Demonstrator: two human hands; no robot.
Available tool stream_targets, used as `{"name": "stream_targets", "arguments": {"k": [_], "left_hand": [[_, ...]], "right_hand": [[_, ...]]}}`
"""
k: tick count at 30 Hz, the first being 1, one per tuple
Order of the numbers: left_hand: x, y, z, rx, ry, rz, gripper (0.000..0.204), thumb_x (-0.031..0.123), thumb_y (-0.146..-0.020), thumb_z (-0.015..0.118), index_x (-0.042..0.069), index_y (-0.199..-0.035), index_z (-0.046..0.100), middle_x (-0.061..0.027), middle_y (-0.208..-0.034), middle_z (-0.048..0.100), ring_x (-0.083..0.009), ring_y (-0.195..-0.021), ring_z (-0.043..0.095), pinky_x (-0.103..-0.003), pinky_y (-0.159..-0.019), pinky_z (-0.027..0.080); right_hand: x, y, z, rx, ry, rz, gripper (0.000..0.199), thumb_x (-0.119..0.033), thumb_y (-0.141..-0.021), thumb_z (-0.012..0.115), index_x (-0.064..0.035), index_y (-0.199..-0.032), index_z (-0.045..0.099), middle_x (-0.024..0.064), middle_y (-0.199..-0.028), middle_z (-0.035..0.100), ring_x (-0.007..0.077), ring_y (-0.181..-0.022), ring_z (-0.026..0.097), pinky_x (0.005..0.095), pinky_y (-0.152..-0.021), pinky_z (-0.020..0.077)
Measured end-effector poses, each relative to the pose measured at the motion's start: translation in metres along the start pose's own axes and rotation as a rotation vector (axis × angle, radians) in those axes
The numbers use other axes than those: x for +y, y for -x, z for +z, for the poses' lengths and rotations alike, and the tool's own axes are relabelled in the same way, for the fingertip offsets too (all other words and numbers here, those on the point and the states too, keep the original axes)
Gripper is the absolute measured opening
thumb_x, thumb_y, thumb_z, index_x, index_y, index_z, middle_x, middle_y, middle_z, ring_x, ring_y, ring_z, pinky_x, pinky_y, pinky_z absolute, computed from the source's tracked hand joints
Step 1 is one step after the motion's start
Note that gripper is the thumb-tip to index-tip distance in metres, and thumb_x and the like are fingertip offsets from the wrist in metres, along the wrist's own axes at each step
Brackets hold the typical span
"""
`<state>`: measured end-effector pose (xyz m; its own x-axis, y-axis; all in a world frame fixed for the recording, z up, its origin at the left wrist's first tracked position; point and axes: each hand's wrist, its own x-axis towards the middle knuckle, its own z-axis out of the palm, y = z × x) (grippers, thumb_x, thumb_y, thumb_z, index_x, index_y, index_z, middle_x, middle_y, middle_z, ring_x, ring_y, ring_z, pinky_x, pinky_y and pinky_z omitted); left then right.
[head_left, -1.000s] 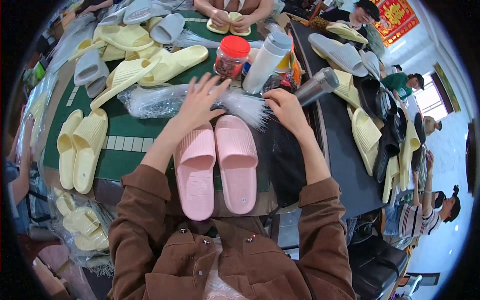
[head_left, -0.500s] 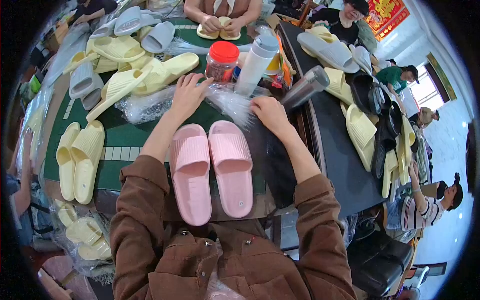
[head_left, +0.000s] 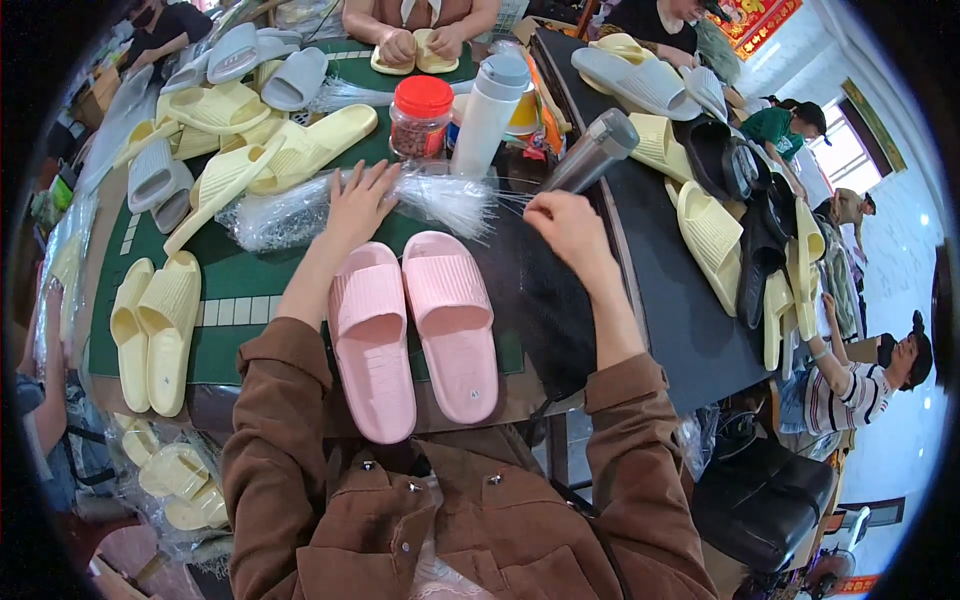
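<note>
A bundle of thin clear plastic strands (head_left: 445, 200), partly wrapped in clear film (head_left: 275, 212), lies across the table before me. My left hand (head_left: 360, 205) rests on it with the fingers spread. At the bundle's loose right end, my right hand (head_left: 572, 228) is closed in a pinch, and fine strands run toward its fingertips. Exactly how many it grips I cannot tell. Between my forearms a pair of pink slippers sits side by side, toes pointing away: the left slipper (head_left: 375, 375) and the right slipper (head_left: 465, 375). Neither hand touches them.
Beyond the bundle stand a red-lidded jar (head_left: 420, 120), a white bottle (head_left: 490, 120) and a grey tumbler (head_left: 592, 150). Yellow slippers (head_left: 155, 335) and grey slippers (head_left: 158, 180) lie at left. More slippers (head_left: 710, 240) cover the black table at right. Across the table, a person handles yellow slippers.
My right hand has drawn a little away from the bundle's end, its fingers now pinched, with fine strands stretching toward it. My left hand stays on the bundle. The whole view has shifted slightly.
</note>
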<state>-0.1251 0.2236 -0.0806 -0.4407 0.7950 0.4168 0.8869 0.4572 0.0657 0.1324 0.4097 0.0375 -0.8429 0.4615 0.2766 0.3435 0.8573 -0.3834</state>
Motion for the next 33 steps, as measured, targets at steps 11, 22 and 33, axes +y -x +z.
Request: {"name": "stream_targets", "arguments": {"k": [11,22,33], "left_hand": [[-0.002,0.007,0.001,0.076,0.032,0.008,0.051,0.033,-0.092,0.051,0.025,-0.141,0.038,-0.0031,-0.143,0.042,-0.0290,-0.134,0.035,-0.059,-0.108,0.018],[-0.001,0.007,0.001,0.067,0.033,-0.008,0.053,0.030,-0.090,0.055,0.024,-0.140,0.040,-0.0021,-0.142,0.043,-0.0271,-0.133,0.035,-0.056,-0.109,0.019],[-0.001,0.004,0.002,0.103,0.044,-0.006,0.050,0.022,-0.091,0.054,0.024,-0.139,0.042,-0.0018,-0.141,0.044,-0.0275,-0.132,0.038,-0.056,-0.109,0.021]], "right_hand": [[-0.008,-0.003,0.034,0.167,0.091,-0.016,0.013,-0.019,-0.080,0.066,-0.0063,-0.080,0.064,0.0111,-0.084,0.062,0.0334,-0.079,0.063,0.0439,-0.067,0.0500],[-0.003,-0.006,0.037,0.220,0.113,-0.085,0.011,-0.015,-0.082,0.062,-0.0051,-0.081,0.066,0.0119,-0.082,0.062,0.0321,-0.078,0.063,0.0399,-0.069,0.0494],[-0.035,0.030,-0.062,0.432,-1.671,0.047,0.009,-0.015,-0.093,0.054,-0.0060,-0.092,0.058,0.0056,-0.111,0.060,0.0143,-0.106,0.055,0.0250,-0.078,0.0481]]}}
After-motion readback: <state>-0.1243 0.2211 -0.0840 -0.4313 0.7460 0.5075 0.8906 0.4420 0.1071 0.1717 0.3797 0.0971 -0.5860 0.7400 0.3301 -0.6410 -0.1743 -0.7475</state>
